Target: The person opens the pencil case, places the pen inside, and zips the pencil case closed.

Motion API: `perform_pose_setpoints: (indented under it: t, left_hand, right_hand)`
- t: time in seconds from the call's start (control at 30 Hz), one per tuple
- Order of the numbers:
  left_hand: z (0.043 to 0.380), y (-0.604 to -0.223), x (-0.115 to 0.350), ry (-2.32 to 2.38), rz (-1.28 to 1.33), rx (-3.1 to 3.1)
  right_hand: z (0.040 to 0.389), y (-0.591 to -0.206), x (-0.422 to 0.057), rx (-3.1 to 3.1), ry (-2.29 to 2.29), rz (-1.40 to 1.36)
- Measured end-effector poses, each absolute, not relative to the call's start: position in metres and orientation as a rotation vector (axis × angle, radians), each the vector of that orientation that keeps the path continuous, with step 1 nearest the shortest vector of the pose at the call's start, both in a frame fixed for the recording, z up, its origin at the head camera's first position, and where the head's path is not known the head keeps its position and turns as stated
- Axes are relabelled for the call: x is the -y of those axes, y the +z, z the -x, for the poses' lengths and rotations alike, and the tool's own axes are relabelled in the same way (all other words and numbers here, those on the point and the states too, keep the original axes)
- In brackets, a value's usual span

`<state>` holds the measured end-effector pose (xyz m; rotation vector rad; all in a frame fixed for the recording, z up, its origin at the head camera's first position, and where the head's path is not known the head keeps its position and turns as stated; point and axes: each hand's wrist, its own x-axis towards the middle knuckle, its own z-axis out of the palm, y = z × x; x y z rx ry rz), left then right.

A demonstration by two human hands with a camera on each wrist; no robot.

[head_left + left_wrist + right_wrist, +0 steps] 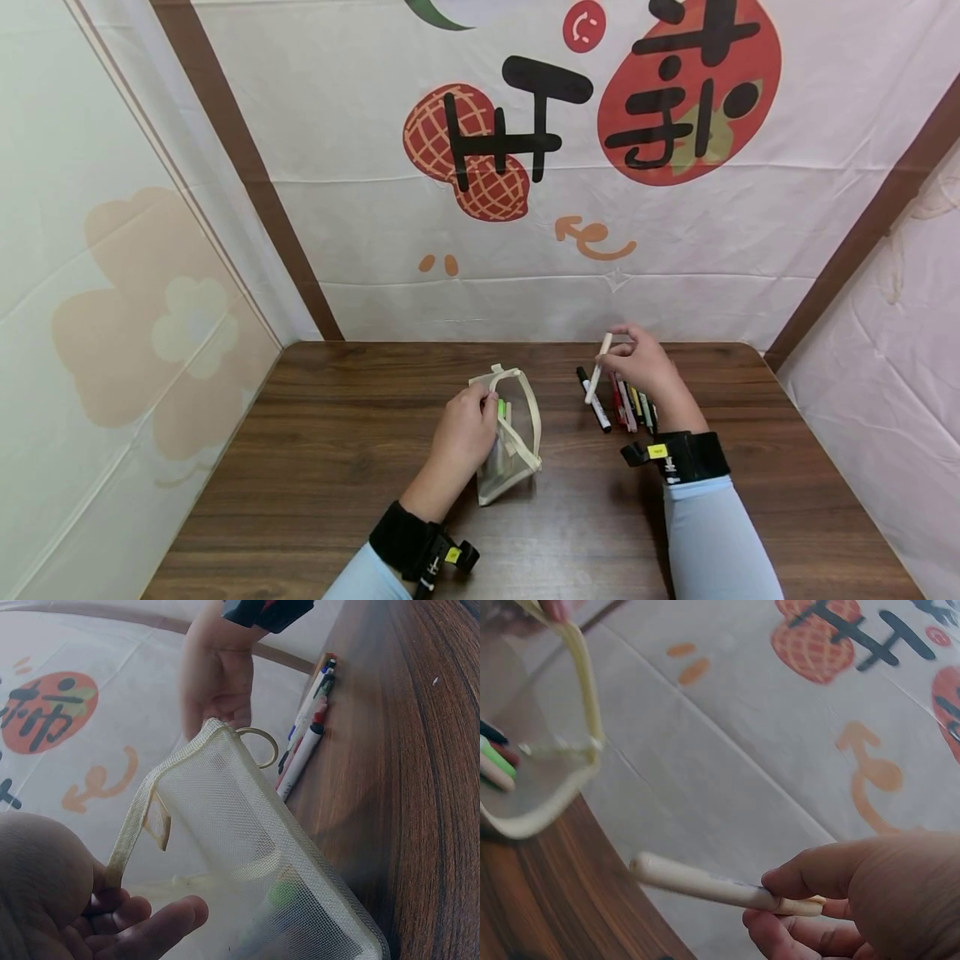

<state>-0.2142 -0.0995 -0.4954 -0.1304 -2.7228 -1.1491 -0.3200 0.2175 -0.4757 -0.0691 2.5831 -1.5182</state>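
A cream mesh zip pouch (pixel 510 467) stands on the table with its mouth spread, several pens inside, one with a green end (pixel 502 408). My left hand (pixel 467 429) pinches the pouch's rim at its left side; the left wrist view shows thumb and fingers on the cream edging (pixel 124 855). Up and to the right, my right hand (pixel 643 365) holds a cream-coloured pen (pixel 697 883) between thumb and fingers, over the loose pens. In the right wrist view that pen points toward the open pouch (pixel 589 697), its rounded end foremost.
Beneath and beside the right hand lie a black-and-white marker (pixel 594 402) and several other pens (pixel 626 404), red, yellow and dark among them. The wooden table (pixel 337 467) ends at a printed cloth wall (pixel 360 208) at the back, with cloth at both sides too.
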Motion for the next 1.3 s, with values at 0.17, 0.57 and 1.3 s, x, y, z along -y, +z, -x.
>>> perform_pose_setpoints:
  t: [0.17,0.57,1.3]
  left_hand:
    - [0.214,-0.496,0.100,-1.143,0.139,2.710]
    - [0.214,-0.496,0.100,-1.155,0.132,2.715]
    - [0.214,-0.493,0.100,-1.155,0.125,2.720]
  right_hand:
    - [0.320,-0.478,-0.196,-2.476,-1.569,0.127]
    - [0.310,-0.486,-0.140,-2.322,-1.592,0.357]
    - [0.292,-0.496,-0.102,-2.147,-1.482,0.508]
